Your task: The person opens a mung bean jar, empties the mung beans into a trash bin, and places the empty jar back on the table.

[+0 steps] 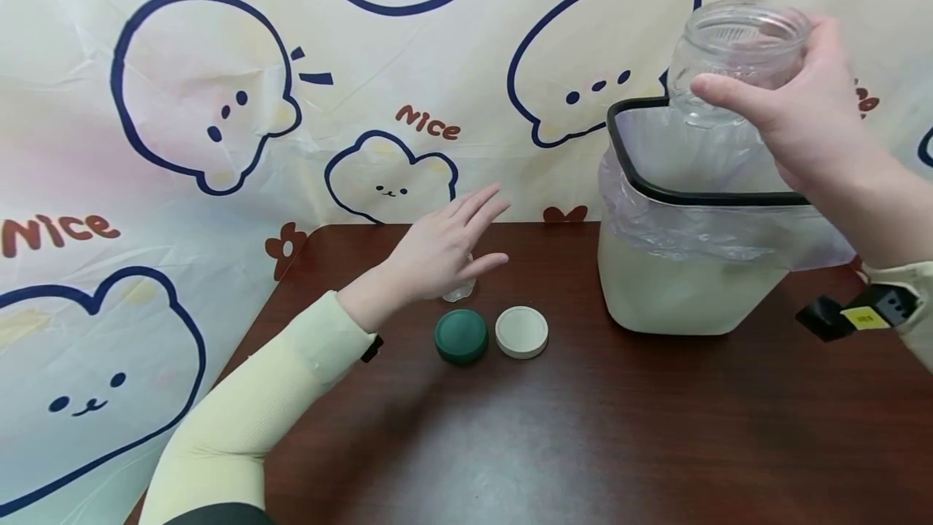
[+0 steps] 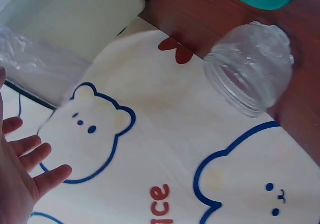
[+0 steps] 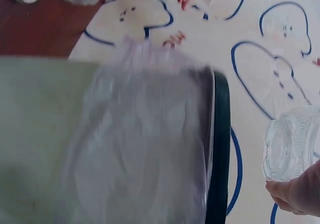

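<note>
My right hand (image 1: 824,112) grips a clear glass jar (image 1: 736,63), lidless and upright, above the back of a lined trash bin (image 1: 663,290). In the right wrist view, the held jar (image 3: 290,146) shows beside the bin's dark rim. My left hand (image 1: 440,245) reaches out with straight, spread fingers and holds nothing. A second clear glass jar (image 2: 252,66) stands on the table, mostly hidden behind the left hand in the head view. In front of it lie a green lid (image 1: 462,336) and a white lid (image 1: 521,332), side by side.
The bin's black rim (image 1: 722,199) holds down a thin translucent bag (image 1: 678,237) that hangs over its sides. A brown wooden table (image 1: 583,428) carries everything. Behind it hangs a pale cloth (image 1: 452,55) printed with cartoon bears.
</note>
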Motion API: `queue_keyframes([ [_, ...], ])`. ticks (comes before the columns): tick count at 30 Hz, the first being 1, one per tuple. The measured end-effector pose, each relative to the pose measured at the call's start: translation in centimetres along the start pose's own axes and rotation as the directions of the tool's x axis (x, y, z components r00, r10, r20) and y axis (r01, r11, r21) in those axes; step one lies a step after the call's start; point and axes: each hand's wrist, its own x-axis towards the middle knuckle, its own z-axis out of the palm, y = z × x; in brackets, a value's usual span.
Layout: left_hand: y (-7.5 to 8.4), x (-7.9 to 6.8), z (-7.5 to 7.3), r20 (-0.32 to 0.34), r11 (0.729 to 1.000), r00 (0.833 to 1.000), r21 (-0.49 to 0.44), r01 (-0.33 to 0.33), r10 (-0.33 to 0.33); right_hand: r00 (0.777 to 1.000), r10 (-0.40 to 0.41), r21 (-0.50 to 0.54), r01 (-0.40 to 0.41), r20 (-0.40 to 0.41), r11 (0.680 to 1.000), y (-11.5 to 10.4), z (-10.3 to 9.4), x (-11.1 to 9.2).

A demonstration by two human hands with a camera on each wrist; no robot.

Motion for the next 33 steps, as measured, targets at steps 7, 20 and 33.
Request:
queue_keyframes([
  [7, -0.4, -1.7, 0.3, 0.023, 0.997, 0.997, -0.031, 0.072, -0.071, 0.996, -0.033, 0.035, 0.031, 0.077, 0.999, -0.1, 2.1, -2.0],
  [20, -1.3, -4.5, 1.2, 0.018, 0.984, 0.987, -0.070, 0.162, -0.161, 0.978, -0.042, -0.101, 0.064, 0.206, 0.993, 1.7, 5.9, -5.6],
  [33, -1.9, -7.3, 1.7, 0.007, 0.962, 0.968, -0.111, 0.251, -0.252, 0.948, 0.019, -0.029, -0.011, 0.317, 1.000, 7.4, 9.6, -8.3],
])
